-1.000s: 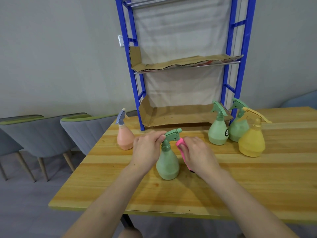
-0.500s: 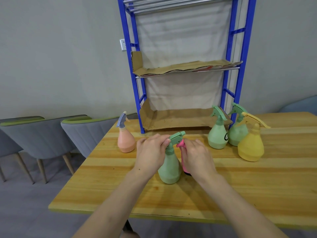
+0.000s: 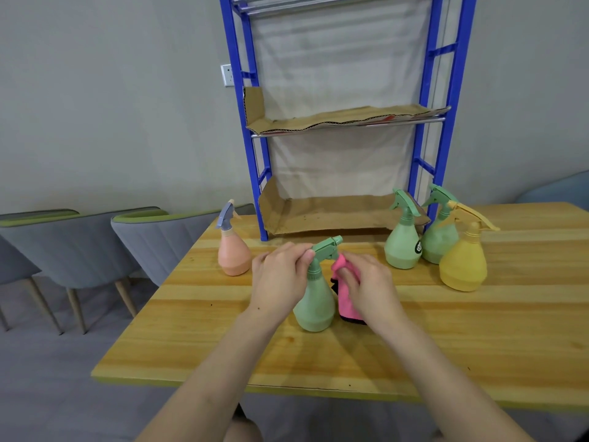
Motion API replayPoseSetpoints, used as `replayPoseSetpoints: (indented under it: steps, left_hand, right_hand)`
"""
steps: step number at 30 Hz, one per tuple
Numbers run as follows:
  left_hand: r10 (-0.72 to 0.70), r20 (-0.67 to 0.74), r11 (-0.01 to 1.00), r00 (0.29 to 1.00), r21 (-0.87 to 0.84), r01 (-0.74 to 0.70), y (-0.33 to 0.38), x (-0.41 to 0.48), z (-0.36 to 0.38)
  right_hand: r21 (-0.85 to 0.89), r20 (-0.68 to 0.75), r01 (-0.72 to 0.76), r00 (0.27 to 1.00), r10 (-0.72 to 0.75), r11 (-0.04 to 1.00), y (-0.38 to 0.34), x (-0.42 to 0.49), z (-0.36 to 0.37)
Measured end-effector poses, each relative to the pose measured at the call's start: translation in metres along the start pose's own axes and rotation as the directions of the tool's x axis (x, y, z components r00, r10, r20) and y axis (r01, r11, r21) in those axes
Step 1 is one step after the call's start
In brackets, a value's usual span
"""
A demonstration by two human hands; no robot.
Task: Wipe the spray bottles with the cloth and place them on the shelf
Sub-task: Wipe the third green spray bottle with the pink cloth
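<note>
A green spray bottle [image 3: 314, 301] stands upright on the wooden table [image 3: 446, 339] in front of me. My left hand [image 3: 280, 279] grips its trigger head and neck. My right hand [image 3: 369, 285] holds a pink cloth [image 3: 345, 303] pressed against the bottle's right side. Behind stands the blue shelf [image 3: 255, 154], its two lower levels lined with cardboard and bare. A peach bottle [image 3: 233, 255] stands to the left. Two green bottles [image 3: 402, 247] [image 3: 441, 240] and a yellow one [image 3: 463, 266] stand to the right.
Grey chairs [image 3: 137, 244] with green trim stand left of the table. The shelf's right post [image 3: 427, 186] rises just behind the right-hand bottles. The table's near edge [image 3: 287, 382] runs below my forearms. A wall socket [image 3: 227, 74] sits left of the shelf.
The view has tilted up a little. My right hand with the cloth has shifted up along the green bottle's side, showing more of the cloth. The left hand keeps its hold.
</note>
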State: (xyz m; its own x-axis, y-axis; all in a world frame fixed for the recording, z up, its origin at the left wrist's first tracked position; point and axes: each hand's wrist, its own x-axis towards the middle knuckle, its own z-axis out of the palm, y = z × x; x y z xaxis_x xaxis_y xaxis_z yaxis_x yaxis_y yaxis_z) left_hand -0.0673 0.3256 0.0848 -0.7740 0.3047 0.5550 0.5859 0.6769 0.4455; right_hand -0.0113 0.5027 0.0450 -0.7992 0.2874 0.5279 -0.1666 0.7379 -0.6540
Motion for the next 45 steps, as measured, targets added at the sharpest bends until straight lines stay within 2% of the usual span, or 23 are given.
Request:
replayPoseSetpoints:
  steps: [3, 5, 7, 16, 20, 23, 27, 30, 34, 41, 45]
  left_hand:
    - [-0.057, 0.0, 0.996, 0.998, -0.067, 0.057, -0.004, -0.002, 0.001]
    - [-0.067, -0.004, 0.989, 0.998, -0.132, 0.066, -0.003, -0.004, 0.0]
    - [-0.084, -0.002, 0.979, 0.997, -0.186, 0.082, -0.001, -0.007, 0.0]
    - [-0.259, 0.106, 0.826, 0.96, -0.492, 0.277, 0.0, -0.034, 0.0]
    - [-0.268, 0.142, 0.825, 0.953, -0.478, 0.303, -0.004, -0.04, 0.008]
    - [-0.242, 0.134, 0.864, 0.961, -0.421, 0.277, -0.004, -0.037, 0.014]
    - [-0.228, 0.115, 0.876, 0.967, -0.409, 0.256, -0.006, -0.036, 0.018]
    - [-0.232, 0.112, 0.88, 0.966, -0.4, 0.257, -0.008, -0.038, 0.018]
    - [-0.215, 0.107, 0.886, 0.971, -0.396, 0.24, -0.009, -0.039, 0.018]
    - [-0.206, 0.091, 0.895, 0.974, -0.384, 0.225, -0.015, -0.037, 0.022]
    - [-0.189, 0.087, 0.892, 0.978, -0.402, 0.207, -0.016, -0.038, 0.022]
  right_hand:
    - [0.137, 0.06, -0.176, 0.984, 0.17, 0.975, -0.003, -0.014, -0.005]
    - [0.26, 0.129, -0.306, 0.951, 0.281, 0.916, -0.005, -0.021, -0.006]
    - [0.363, 0.112, -0.355, 0.935, 0.338, 0.862, -0.006, -0.026, -0.008]
    - [0.399, 0.006, -0.184, 0.98, 0.198, 0.898, -0.017, -0.037, -0.006]
    - [0.512, -0.054, -0.135, 0.981, 0.189, 0.848, -0.017, -0.04, -0.006]
    - [0.526, -0.053, -0.128, 0.982, 0.182, 0.841, -0.021, -0.036, -0.002]
    - [0.524, 0.128, -0.145, 0.988, 0.09, 0.84, -0.024, -0.041, 0.004]
    - [0.572, 0.19, -0.184, 0.978, 0.088, 0.799, -0.02, -0.042, 0.001]
    - [0.525, 0.21, -0.175, 0.975, 0.072, 0.833, -0.012, -0.036, 0.003]
    - [0.382, 0.299, -0.296, 0.936, 0.186, 0.876, 0.016, -0.04, 0.005]
    - [0.427, 0.198, -0.237, 0.966, 0.166, 0.873, 0.003, -0.039, 0.012]
